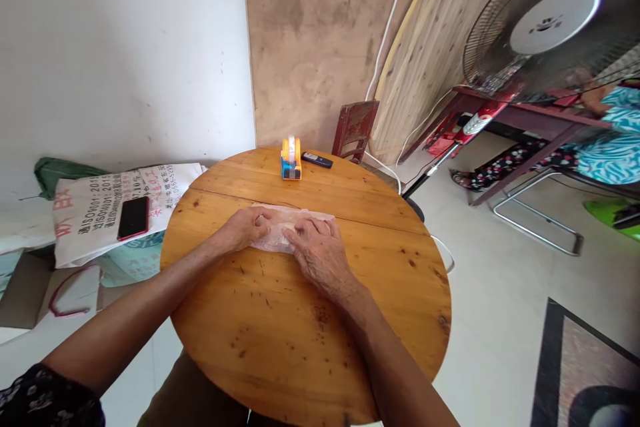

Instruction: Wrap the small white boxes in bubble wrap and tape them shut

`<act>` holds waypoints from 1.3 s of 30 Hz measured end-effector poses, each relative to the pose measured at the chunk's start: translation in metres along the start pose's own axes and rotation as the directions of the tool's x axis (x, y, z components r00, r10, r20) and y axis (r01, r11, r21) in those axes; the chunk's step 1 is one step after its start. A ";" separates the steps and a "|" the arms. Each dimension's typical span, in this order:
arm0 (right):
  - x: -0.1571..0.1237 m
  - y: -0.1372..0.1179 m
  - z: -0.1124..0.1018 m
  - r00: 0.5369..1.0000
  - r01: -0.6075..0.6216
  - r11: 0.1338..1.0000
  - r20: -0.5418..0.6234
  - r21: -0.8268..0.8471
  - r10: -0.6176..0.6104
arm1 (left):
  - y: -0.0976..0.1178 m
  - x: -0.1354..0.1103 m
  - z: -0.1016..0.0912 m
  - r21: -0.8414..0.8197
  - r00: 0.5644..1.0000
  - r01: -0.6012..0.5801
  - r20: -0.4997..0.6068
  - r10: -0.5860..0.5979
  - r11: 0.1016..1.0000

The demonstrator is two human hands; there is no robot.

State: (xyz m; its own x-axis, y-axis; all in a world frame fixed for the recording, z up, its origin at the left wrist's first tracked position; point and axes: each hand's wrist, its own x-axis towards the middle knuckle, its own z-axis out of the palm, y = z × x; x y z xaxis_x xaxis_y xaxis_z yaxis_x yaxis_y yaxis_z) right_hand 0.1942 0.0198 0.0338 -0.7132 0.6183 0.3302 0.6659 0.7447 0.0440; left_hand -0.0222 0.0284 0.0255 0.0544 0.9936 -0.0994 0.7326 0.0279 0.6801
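Observation:
A whitish, translucent sheet that looks like bubble wrap point(277, 239) lies flattened on the round wooden table point(300, 320). At its left end my left hand point(246, 228) grips it, thumb and fingers bent toward each other. My right hand point(320, 253) is on the right part, its fingers curled over the sheet and its thumb pointing left. Whether anything is wrapped inside the sheet I cannot tell. Beyond the hands stands an orange and blue tape dispenser point(291, 163) with a roll of tape in it.
Beside the dispenser lies a dark handheld device point(317, 159). A wooden chair point(355, 127) stands behind the table. To the left, a phone point(134, 218) rests on a printed white sack point(95, 213). At right are a standing fan point(550, 20) and a seated person point(610, 140).

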 end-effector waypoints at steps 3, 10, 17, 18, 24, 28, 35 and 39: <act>0.004 -0.002 -0.006 0.997 -0.021 1.000 0.073 0.001 0.021 | 0.003 -0.001 -0.004 0.116 0.997 0.055 -0.054 -0.048 0.992; 0.023 -0.004 -0.025 0.971 -0.002 1.000 0.240 -0.008 0.004 | -0.001 -0.006 -0.020 0.049 0.981 0.188 -0.055 -0.185 0.981; 0.041 -0.002 -0.040 0.937 0.055 0.998 0.347 -0.044 -0.036 | -0.002 -0.022 -0.022 -0.306 0.913 0.407 0.171 -0.371 0.861; 0.043 -0.002 -0.042 0.934 0.058 0.997 0.356 -0.043 -0.039 | -0.001 -0.023 -0.021 -0.352 0.908 0.418 0.180 -0.378 0.837; 0.048 0.000 -0.046 0.921 0.084 0.996 0.385 -0.040 -0.062 | 0.008 -0.021 -0.009 -0.564 0.900 0.424 0.176 -0.399 0.708; 0.049 0.001 -0.046 0.916 0.091 0.995 0.396 -0.040 -0.068 | 0.018 -0.019 0.000 -0.648 0.924 0.357 0.141 -0.355 0.673; 0.048 0.003 -0.042 0.931 0.071 0.997 0.359 0.007 -0.068 | 0.033 -0.017 0.011 -0.655 0.969 0.225 0.073 -0.236 0.722; 0.049 0.004 -0.037 0.938 0.003 1.000 0.346 0.017 -0.009 | 0.039 -0.013 0.020 -0.602 0.986 0.148 0.028 -0.165 0.785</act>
State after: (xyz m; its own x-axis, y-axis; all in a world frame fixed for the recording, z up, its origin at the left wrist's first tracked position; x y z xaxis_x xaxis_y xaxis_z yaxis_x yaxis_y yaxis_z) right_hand 0.1703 0.0436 0.0847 -0.7508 0.6603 -0.0163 0.6598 0.7509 0.0285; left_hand 0.0196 0.0143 0.0392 -0.0481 0.9720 -0.2301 0.1750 0.2350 0.9561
